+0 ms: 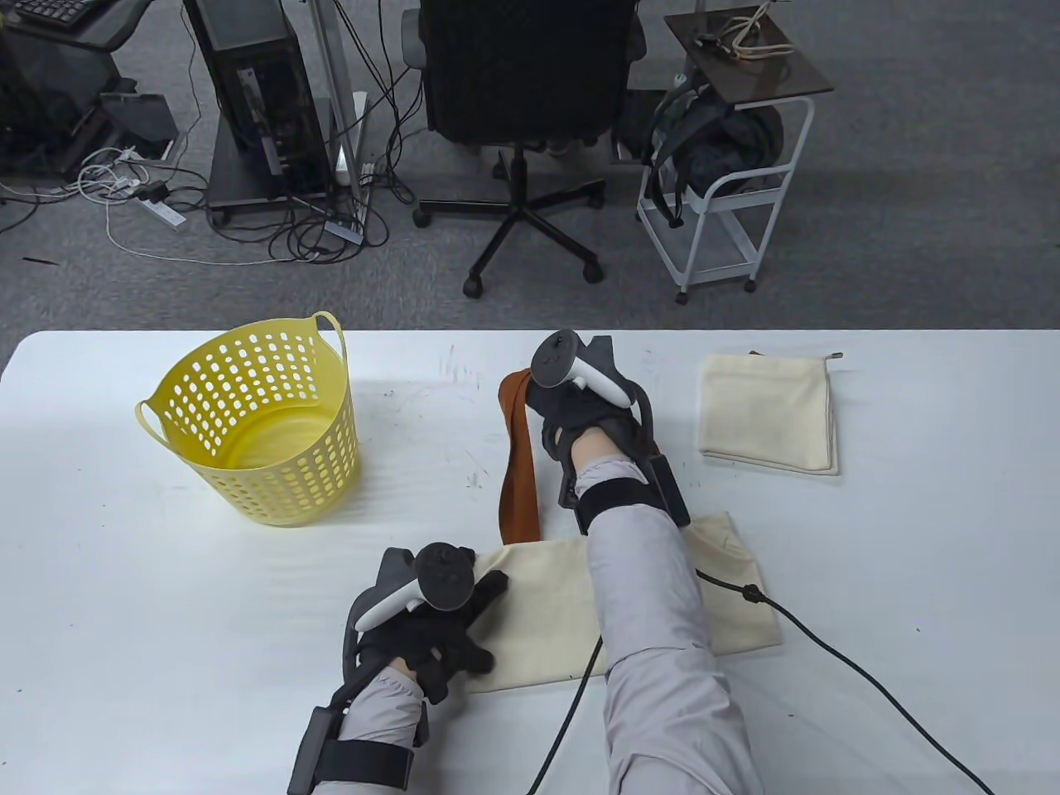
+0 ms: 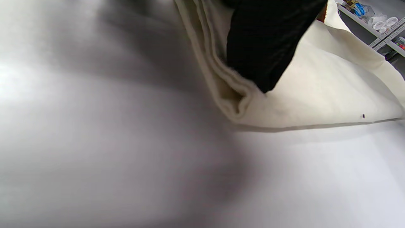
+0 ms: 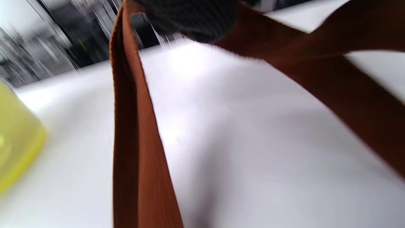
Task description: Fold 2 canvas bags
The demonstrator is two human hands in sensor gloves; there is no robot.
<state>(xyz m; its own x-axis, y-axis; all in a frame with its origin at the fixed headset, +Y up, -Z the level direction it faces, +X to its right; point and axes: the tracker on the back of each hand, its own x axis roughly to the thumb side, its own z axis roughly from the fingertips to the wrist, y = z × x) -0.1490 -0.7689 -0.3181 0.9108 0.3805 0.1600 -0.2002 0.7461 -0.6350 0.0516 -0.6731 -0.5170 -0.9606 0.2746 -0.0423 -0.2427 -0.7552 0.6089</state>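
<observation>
- Table view: looks like bag one is done, since a folded canvas bag (image 1: 768,412) sits flat toward the far right of the surface (image 1: 124,580). So I'd say we're on the second canvas bag (image 1: 546,609), which lies near the front edge, partly under the right forearm.
- Same view: the left hand (image 1: 431,617) rests on the bag's left end, fingers spread over the cloth, pinning it rather than gripping. The right hand (image 1: 580,406) is out toward the middle of the surface with the brown strap (image 1: 517,464) pulled long, away from the bag mouth. How tight that grip is, I can't tell from here.
- A yellow basket (image 1: 261,422) stands off to the left, well apart from both bags.
- Left wrist view: a gloved fingertip (image 2: 262,53) presses down on the cloth right next to the stacked, folded edge (image 2: 234,101), so the bag is already doubled here. Pressing, not pinching.
- Right wrist view: blurry, but the strap (image 3: 133,133) hangs in a loop from a gloved finger (image 3: 193,19) at the top, lifted off the surface. Hooked or pinched, can't say.
- My guess at the next move: lay the straps back flat over the bag body with no twists, keep the left end pinned so nothing slides, then fold over.
</observation>
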